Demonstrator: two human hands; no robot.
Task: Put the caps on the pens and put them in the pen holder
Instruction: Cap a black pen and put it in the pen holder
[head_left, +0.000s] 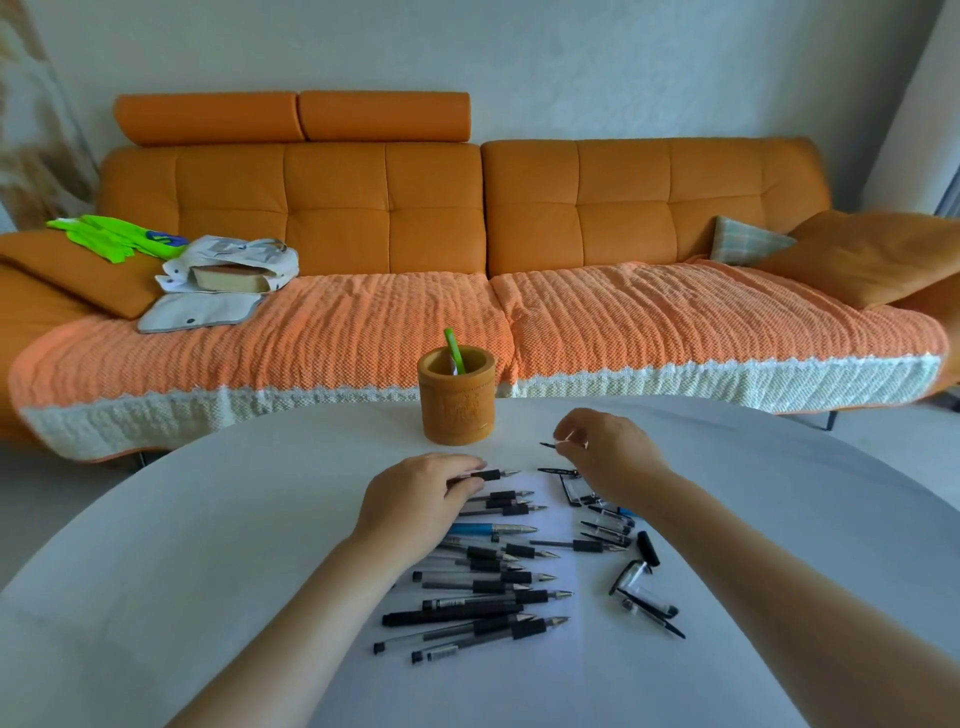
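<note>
Capping one pen was the step in hand. My left hand (415, 501) lay over the far end of the row of uncapped pens (493, 587), fingers curled round the barrel of the farthest pen (493, 474), whose bare tip pointed right. My right hand (610, 452) hovered just above the table (208, 519), near the pen holder (457, 410), with thumb and forefinger pinching a clear cap (550, 445). Its dark clip stuck out to the left, toward the pen tip but apart from it. My fingers hid the cap's mouth, so I could not tell which way it faced; I judged this should be checked first. The loose caps (608, 519) lay scattered to the right of the pens, beside my right wrist. The holder stood upright at the far side of the table with one green pen (453, 348) leaning in it. To do the step well, I judged that the pen should be lifted clear of its neighbours so none rolled, then held level. The cap should come on along the barrel's own line, not at an angle, and be pressed until it seated. The risks I noted were a crooked cap jamming short and the tip marking a finger.
</note>
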